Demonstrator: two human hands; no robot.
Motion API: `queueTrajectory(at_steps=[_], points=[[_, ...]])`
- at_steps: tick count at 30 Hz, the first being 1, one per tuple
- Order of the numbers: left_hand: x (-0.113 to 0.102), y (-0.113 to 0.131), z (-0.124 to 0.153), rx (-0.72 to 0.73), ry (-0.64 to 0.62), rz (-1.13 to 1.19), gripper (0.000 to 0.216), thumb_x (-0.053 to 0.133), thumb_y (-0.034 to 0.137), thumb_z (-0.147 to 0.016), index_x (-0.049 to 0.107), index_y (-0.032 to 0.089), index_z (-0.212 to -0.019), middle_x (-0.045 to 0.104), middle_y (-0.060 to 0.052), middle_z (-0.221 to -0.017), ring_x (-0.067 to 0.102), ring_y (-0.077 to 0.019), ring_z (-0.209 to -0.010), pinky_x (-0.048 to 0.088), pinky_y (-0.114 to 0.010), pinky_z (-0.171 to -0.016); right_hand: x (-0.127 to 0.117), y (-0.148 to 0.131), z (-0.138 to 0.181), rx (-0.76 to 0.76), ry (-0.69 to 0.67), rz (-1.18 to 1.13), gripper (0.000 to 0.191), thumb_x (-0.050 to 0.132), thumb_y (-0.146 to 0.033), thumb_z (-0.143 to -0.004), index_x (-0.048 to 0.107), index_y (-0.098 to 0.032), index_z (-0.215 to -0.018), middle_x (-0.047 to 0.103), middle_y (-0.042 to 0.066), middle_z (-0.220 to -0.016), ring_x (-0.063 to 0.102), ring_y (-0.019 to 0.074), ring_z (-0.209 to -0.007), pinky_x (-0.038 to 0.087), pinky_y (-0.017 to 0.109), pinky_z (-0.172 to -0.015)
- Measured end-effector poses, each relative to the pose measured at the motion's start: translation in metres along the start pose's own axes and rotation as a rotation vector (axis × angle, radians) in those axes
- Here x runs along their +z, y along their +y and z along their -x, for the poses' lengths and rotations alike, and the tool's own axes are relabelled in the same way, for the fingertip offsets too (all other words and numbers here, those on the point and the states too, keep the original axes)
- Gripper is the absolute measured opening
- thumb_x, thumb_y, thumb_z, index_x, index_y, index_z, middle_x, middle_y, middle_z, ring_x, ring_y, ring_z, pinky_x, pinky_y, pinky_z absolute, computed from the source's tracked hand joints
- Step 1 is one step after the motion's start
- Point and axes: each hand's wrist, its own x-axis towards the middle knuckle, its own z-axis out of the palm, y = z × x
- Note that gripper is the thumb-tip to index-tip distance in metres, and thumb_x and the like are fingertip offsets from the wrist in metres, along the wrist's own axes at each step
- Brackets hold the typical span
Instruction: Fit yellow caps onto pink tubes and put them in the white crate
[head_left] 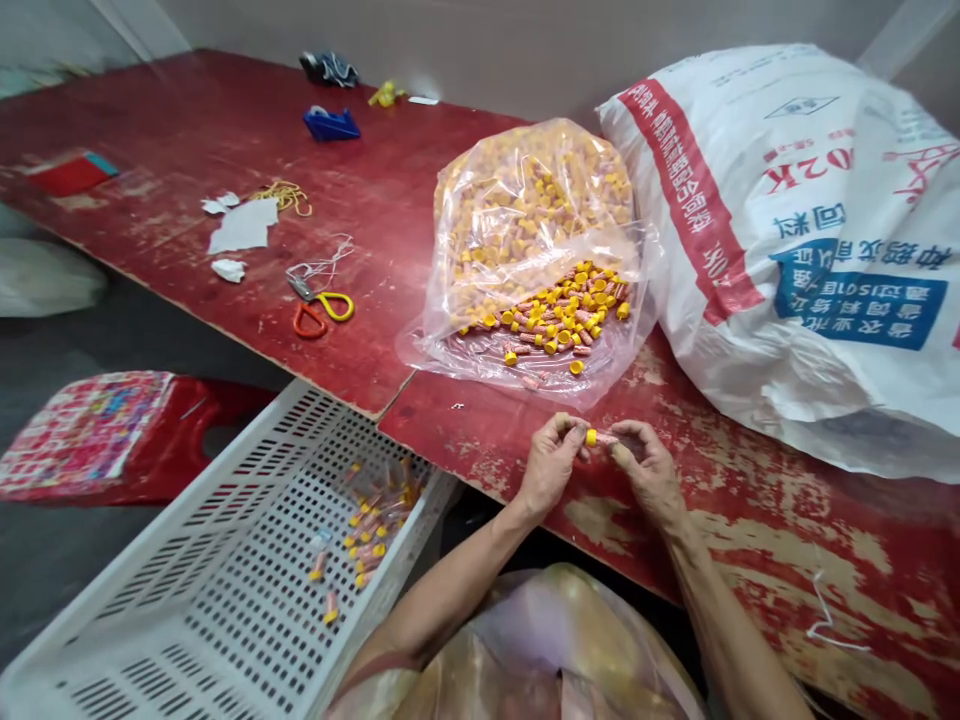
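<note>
Between my two hands, just above the red table's front edge, is a small pinkish tube with a yellow cap [600,438]. My left hand [553,460] pinches it at the capped end, and the fingers of my right hand [649,468] close on its other end. Beyond them lies a clear plastic bag [525,250] full of similar yellow-capped tubes. Some have spilled loose at its mouth [559,325]. To the left and lower down, a white perforated crate [247,560] holds several more of these pieces [367,530] in its far right corner.
A big white woven sack [810,230] bulges at the right. Scissors [322,308], paper scraps [244,225], yellow string [285,195] and a blue tape dispenser [331,124] lie on the red table [397,210]. A red stool [187,440] stands left of the crate.
</note>
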Motion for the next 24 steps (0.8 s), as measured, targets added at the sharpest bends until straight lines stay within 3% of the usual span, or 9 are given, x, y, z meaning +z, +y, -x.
queueTrajectory(at_steps=[4,8,11,13,16,20,24], points=[[-0.011,0.005,-0.002,-0.022,-0.119,-0.030,0.027,0.068,0.037,-0.074,0.059,0.016,-0.090,0.054,0.004,-0.071,0.049,-0.0058,-0.058,0.038,-0.019,-0.057,-0.001,0.004,0.007,0.134,-0.214,0.040,0.041,0.062,-0.047,-0.082,0.054,-0.016,-0.107,0.057,-0.002,-0.063,0.052,0.0108,-0.044,0.045,0.022,-0.043],[-0.023,0.009,-0.010,-0.111,-0.242,-0.039,0.035,0.071,0.039,-0.070,0.059,0.015,-0.093,0.047,0.007,-0.061,0.039,-0.0040,-0.050,0.031,-0.018,-0.051,0.005,0.008,0.015,0.096,-0.206,0.061,0.037,0.061,-0.045,-0.084,0.055,-0.015,-0.105,0.052,-0.004,-0.057,0.048,0.0091,-0.043,0.040,0.019,-0.041],[-0.023,0.009,-0.018,-0.151,-0.052,0.035,0.042,0.068,0.051,-0.070,0.057,0.016,-0.090,0.045,0.007,-0.056,0.038,-0.0042,-0.045,0.030,-0.018,-0.048,0.015,0.007,0.022,0.057,-0.275,0.045,0.032,0.059,-0.042,-0.085,0.057,-0.016,-0.105,0.056,-0.001,-0.066,0.049,0.0078,-0.044,0.040,0.018,-0.041],[-0.019,0.008,-0.020,-0.214,0.048,0.085,0.050,0.055,0.065,-0.074,0.055,0.016,-0.089,0.049,0.005,-0.058,0.042,-0.0054,-0.044,0.032,-0.019,-0.047,0.022,0.006,0.028,-0.004,-0.357,0.079,0.027,0.058,-0.038,-0.087,0.059,-0.017,-0.104,0.059,0.000,-0.072,0.051,0.0075,-0.047,0.042,0.018,-0.043],[-0.011,0.007,-0.018,-0.309,0.016,0.062,0.064,0.035,0.075,-0.078,0.057,0.015,-0.089,0.055,0.000,-0.061,0.049,-0.0075,-0.046,0.037,-0.019,-0.048,0.030,0.005,0.037,-0.161,-0.359,0.187,0.020,0.056,-0.029,-0.088,0.060,-0.018,-0.104,0.062,0.002,-0.080,0.052,0.0069,-0.048,0.043,0.018,-0.046],[-0.009,0.005,-0.010,-0.260,0.083,-0.027,0.068,0.025,0.074,-0.082,0.057,0.014,-0.083,0.052,0.001,-0.057,0.045,-0.0064,-0.043,0.035,-0.019,-0.046,0.030,0.007,0.041,-0.345,-0.315,0.315,0.018,0.053,-0.024,-0.089,0.057,-0.018,-0.106,0.064,0.003,-0.087,0.060,0.0105,-0.062,0.049,0.020,-0.056],[-0.017,0.009,0.001,-0.200,0.105,-0.149,0.065,0.027,0.072,-0.083,0.059,0.014,-0.082,0.054,0.000,-0.060,0.047,-0.0074,-0.046,0.037,-0.020,-0.048,0.029,0.004,0.031,-0.473,-0.465,0.460,0.016,0.049,-0.022,-0.091,0.055,-0.018,-0.105,0.064,0.003,-0.086,0.062,0.0127,-0.073,0.049,0.022,-0.064]])
